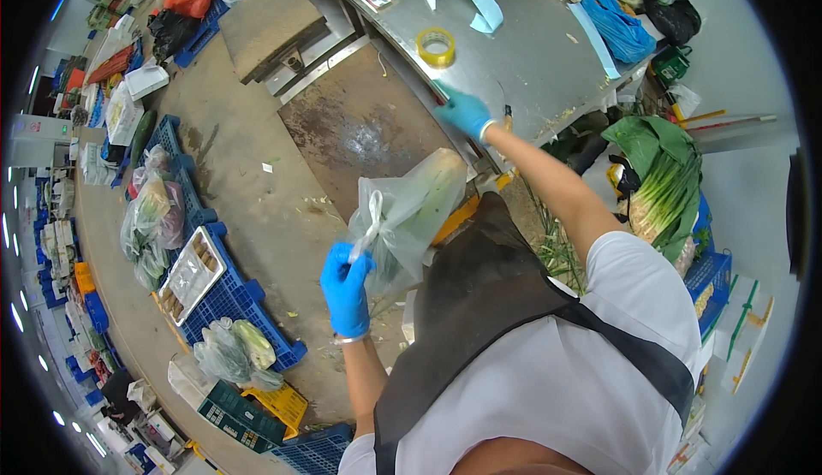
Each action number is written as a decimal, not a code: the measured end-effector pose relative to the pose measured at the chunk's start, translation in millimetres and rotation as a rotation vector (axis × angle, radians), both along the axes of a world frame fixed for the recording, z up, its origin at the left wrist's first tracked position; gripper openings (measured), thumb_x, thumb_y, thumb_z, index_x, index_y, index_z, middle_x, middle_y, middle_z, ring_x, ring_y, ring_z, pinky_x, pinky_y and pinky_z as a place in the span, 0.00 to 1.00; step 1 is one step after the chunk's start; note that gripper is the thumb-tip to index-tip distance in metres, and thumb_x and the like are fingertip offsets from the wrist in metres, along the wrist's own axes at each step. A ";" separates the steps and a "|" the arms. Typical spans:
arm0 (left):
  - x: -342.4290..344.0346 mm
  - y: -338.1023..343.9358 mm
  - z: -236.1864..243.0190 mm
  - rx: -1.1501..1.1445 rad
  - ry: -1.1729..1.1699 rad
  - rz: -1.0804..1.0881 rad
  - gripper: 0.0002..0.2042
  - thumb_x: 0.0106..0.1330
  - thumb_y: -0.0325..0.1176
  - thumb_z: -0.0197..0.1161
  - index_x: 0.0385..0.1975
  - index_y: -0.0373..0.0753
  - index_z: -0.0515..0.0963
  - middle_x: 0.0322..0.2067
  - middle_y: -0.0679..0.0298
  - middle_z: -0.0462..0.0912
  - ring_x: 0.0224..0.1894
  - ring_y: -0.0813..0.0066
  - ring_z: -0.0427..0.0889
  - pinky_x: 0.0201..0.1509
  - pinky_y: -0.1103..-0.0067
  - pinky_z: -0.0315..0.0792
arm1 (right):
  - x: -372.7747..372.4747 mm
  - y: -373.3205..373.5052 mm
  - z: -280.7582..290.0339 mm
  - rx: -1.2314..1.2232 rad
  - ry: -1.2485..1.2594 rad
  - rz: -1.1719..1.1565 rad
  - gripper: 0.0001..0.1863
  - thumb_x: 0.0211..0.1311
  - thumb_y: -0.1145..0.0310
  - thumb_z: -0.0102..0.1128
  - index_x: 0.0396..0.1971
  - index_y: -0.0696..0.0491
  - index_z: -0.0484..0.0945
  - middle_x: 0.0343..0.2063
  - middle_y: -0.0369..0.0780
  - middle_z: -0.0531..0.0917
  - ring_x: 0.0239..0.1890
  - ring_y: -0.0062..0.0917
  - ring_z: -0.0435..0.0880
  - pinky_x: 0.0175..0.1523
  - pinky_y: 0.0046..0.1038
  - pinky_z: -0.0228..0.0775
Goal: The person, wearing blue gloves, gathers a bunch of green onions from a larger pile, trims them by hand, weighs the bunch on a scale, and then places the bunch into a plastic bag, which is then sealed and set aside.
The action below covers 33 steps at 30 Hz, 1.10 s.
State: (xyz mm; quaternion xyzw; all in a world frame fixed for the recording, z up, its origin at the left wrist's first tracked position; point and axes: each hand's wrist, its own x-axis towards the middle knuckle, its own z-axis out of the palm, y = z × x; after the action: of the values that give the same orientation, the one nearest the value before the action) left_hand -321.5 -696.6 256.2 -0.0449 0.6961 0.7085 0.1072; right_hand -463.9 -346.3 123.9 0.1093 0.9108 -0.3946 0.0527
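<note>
Looks thin, crinkled and glossy, like clear plastic, on the bag (415, 214); smooth and rubbery on the blue gloves (347, 298). Shines as smooth metal on the table (533, 68), turns rough and stained on the platform (364, 137).

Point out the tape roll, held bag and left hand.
Tape roll (437, 60), head view, ring's lower edge.
Held bag (413, 216), head view, middle of its side.
Left hand (347, 292), head view, the hand's middle.

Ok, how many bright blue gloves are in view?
2: on the left hand, gripping the knotted clear plastic bag, and the right hand, by the grey metal table. Others may be hidden.
</note>
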 end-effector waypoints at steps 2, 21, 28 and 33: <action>-1.9 18.6 15.8 0.030 0.085 -0.050 0.02 0.59 0.19 0.59 0.27 0.35 0.75 0.28 0.66 0.75 0.31 0.76 0.75 0.37 0.82 0.69 | -34.1 62.5 -47.3 0.068 0.070 -0.029 0.24 0.61 0.58 0.53 0.58 0.43 0.72 0.42 0.48 0.83 0.42 0.42 0.82 0.52 0.36 0.71; -179.3 259.4 157.2 0.728 0.624 -0.225 0.18 0.65 0.44 0.61 0.22 0.43 0.61 0.27 0.68 0.58 0.28 0.77 0.60 0.45 0.74 0.64 | 52.9 258.4 -80.0 0.504 0.251 0.831 0.26 0.51 0.51 0.65 0.51 0.43 0.78 0.41 0.40 0.81 0.41 0.33 0.80 0.48 0.38 0.68; -176.4 407.3 114.3 0.263 0.422 -1.313 0.10 0.57 0.32 0.68 0.18 0.41 0.76 0.19 0.63 0.70 0.21 0.62 0.70 0.25 0.71 0.63 | 8.7 424.7 -39.4 0.543 0.240 -0.153 0.18 0.52 0.55 0.66 0.40 0.48 0.82 0.26 0.42 0.81 0.33 0.36 0.80 0.41 0.40 0.64; -173.9 485.2 55.5 -0.849 0.823 -1.269 0.06 0.59 0.34 0.66 0.29 0.40 0.80 0.28 0.60 0.79 0.29 0.58 0.77 0.33 0.70 0.71 | -25.4 496.1 -56.8 0.701 0.133 -0.082 0.21 0.53 0.56 0.66 0.47 0.45 0.79 0.34 0.43 0.81 0.38 0.37 0.80 0.45 0.39 0.66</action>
State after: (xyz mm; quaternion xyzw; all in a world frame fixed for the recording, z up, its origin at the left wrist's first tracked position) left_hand -495.4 -211.4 311.8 0.5757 0.7786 0.1550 0.1958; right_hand -489.2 149.9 67.1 0.1314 0.9871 -0.0661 -0.0634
